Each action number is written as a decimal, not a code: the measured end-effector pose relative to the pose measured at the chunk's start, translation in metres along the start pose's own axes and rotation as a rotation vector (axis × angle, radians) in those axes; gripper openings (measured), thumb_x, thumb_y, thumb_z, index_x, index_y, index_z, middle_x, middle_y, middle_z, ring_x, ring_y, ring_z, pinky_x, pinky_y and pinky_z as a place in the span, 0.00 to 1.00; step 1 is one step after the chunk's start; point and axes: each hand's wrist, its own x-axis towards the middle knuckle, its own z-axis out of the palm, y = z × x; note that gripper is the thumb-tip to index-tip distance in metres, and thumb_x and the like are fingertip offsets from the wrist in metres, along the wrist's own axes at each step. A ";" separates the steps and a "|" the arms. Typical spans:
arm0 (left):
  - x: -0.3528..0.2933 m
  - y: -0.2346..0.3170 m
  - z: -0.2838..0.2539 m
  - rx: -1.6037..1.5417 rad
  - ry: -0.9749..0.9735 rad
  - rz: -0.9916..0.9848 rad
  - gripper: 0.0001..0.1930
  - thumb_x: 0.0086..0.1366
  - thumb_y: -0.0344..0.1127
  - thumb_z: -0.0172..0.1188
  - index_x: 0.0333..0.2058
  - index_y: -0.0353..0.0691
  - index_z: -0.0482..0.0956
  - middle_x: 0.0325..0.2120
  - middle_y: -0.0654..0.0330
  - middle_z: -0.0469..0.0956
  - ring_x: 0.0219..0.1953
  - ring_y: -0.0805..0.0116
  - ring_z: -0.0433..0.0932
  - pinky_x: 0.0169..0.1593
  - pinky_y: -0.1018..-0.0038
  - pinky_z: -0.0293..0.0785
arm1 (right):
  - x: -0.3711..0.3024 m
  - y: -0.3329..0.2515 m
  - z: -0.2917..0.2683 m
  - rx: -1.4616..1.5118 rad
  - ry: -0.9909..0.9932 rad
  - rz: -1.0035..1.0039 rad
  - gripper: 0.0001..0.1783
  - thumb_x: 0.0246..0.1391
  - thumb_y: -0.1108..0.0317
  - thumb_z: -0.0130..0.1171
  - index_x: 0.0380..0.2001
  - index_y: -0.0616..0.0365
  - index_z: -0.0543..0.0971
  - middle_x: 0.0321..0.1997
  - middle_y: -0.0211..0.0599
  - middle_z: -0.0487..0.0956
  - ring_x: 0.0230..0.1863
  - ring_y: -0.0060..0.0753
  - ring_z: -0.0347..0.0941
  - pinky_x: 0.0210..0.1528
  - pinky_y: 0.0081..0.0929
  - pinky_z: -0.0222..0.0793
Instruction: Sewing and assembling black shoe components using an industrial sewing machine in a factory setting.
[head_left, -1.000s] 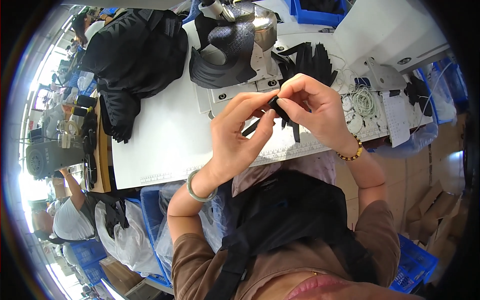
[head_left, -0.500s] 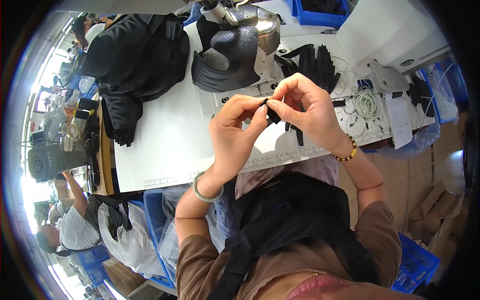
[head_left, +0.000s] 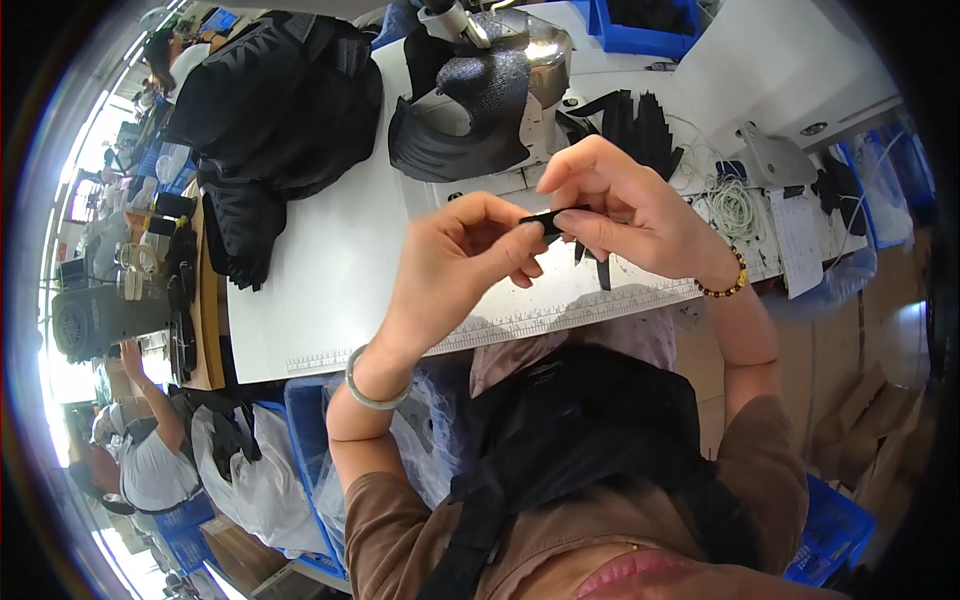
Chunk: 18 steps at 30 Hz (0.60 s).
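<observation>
A short black fabric strip (head_left: pixel 547 221) is stretched between my two hands over the white table. My left hand (head_left: pixel 455 255) pinches its left end between thumb and fingers. At the other end, my right hand (head_left: pixel 635 218) grips it with thumb and index finger, the remaining fingers curled loosely. Just beyond the hands, a curved black shoe upper (head_left: pixel 455 150) hangs at the metal post of a sewing machine (head_left: pixel 550 60). A bundle of black strips (head_left: pixel 640 130) lies behind my right hand. Several loose strip ends show below it, partly hidden.
Black shoe uppers (head_left: pixel 270 110) are heaped at the table's left. A coil of pale cord (head_left: pixel 735 210) and a paper sheet (head_left: pixel 797 240) lie at the right. A ruler strip (head_left: pixel 500 328) runs along the near edge. A blue bin (head_left: pixel 640 38) stands behind; a co-worker (head_left: pixel 155 460) is at far left.
My hands have drawn apart, left hand to the left and right hand to the right. The strip, folded and pointing down before, now lies stretched sideways between them.
</observation>
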 end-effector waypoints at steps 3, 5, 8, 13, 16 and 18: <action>0.005 0.004 -0.005 0.052 -0.012 -0.003 0.06 0.62 0.28 0.57 0.33 0.28 0.75 0.24 0.57 0.78 0.25 0.76 0.77 0.29 0.82 0.74 | 0.002 -0.007 0.001 -0.435 0.099 -0.177 0.19 0.55 0.67 0.57 0.48 0.57 0.66 0.29 0.32 0.71 0.23 0.19 0.68 0.25 0.18 0.64; 0.009 0.002 -0.006 0.009 0.006 0.041 0.06 0.62 0.28 0.56 0.33 0.28 0.75 0.24 0.57 0.78 0.24 0.77 0.76 0.28 0.82 0.74 | -0.002 -0.009 -0.002 -0.445 0.138 -0.080 0.22 0.47 0.70 0.64 0.47 0.55 0.72 0.33 0.31 0.72 0.30 0.20 0.71 0.31 0.18 0.68; 0.011 0.004 -0.006 0.008 -0.013 0.032 0.06 0.62 0.27 0.57 0.33 0.28 0.75 0.23 0.57 0.78 0.24 0.77 0.76 0.27 0.82 0.74 | -0.005 -0.008 -0.001 -0.677 0.195 -0.218 0.17 0.46 0.69 0.65 0.42 0.56 0.75 0.35 0.31 0.73 0.29 0.25 0.71 0.31 0.20 0.69; 0.013 0.022 -0.009 0.073 -0.050 0.024 0.05 0.61 0.27 0.57 0.32 0.30 0.74 0.22 0.60 0.76 0.23 0.78 0.75 0.26 0.82 0.73 | 0.001 -0.017 0.000 -0.662 0.243 -0.301 0.15 0.47 0.71 0.64 0.40 0.57 0.76 0.36 0.33 0.73 0.30 0.26 0.71 0.32 0.20 0.70; 0.010 0.036 -0.020 0.093 0.104 0.210 0.04 0.59 0.25 0.58 0.32 0.30 0.74 0.22 0.60 0.76 0.22 0.78 0.74 0.24 0.83 0.70 | 0.012 -0.015 0.007 -0.513 0.408 -0.292 0.17 0.50 0.66 0.62 0.42 0.58 0.71 0.39 0.35 0.73 0.26 0.24 0.73 0.25 0.18 0.70; 0.014 0.050 -0.032 0.084 0.179 0.302 0.03 0.58 0.25 0.56 0.29 0.30 0.74 0.21 0.59 0.76 0.21 0.77 0.73 0.23 0.83 0.68 | 0.020 -0.028 0.014 -0.163 0.463 -0.015 0.21 0.55 0.61 0.58 0.44 0.60 0.63 0.39 0.39 0.73 0.19 0.24 0.73 0.17 0.19 0.68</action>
